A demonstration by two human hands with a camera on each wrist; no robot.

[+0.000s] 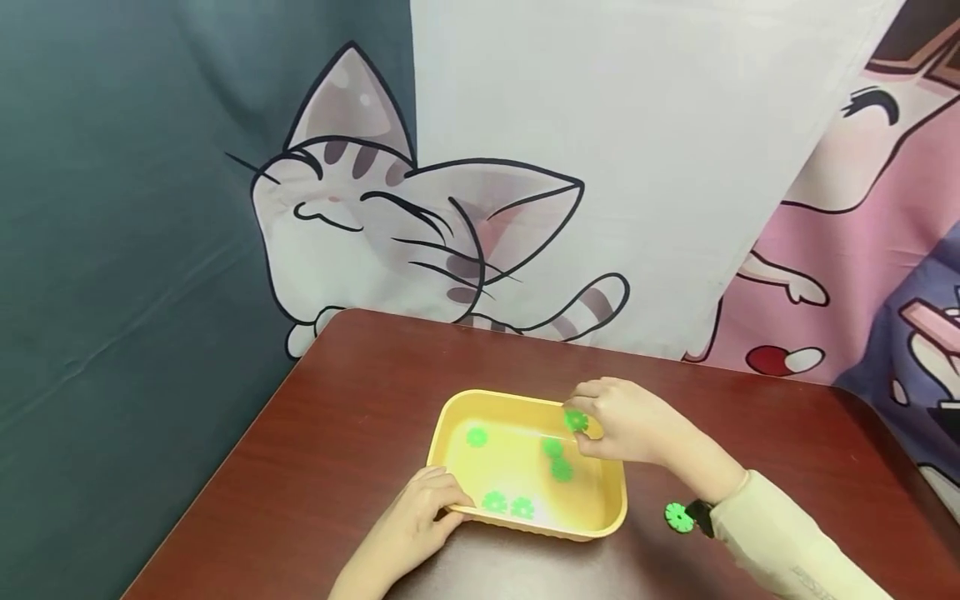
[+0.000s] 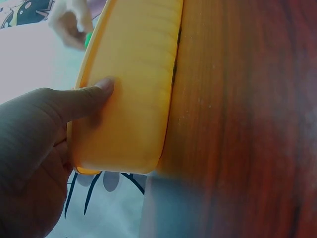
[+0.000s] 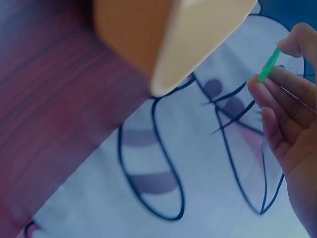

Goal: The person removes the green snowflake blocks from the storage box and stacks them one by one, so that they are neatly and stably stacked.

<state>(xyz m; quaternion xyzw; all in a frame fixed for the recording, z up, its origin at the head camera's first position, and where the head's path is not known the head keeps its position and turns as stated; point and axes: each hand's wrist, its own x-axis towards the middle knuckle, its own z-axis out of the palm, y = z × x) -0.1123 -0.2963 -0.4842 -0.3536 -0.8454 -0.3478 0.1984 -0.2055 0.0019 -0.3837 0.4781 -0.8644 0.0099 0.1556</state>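
A yellow plastic basin (image 1: 611,500) stands on the table, with several green snowflake discs (image 1: 476,437) lying inside it. My left hand (image 1: 420,508) grips its near left corner, the thumb (image 2: 94,96) pressed on the outer wall and the other fingers over the rim. Above the basin's far right corner, my right hand (image 1: 622,421) pinches one green snowflake disc (image 1: 576,419) between thumb and fingers. The right wrist view shows that disc (image 3: 269,65) edge-on, held at the fingertips beside the basin's rim (image 3: 161,89).
One more green disc (image 1: 678,517) lies on the dark red wooden table (image 1: 360,400), right of the basin, beside the right wrist's black strap (image 1: 702,517). Cloth curtains with a cartoon cat (image 1: 360,242) hang behind the table's far edge and along its left side.
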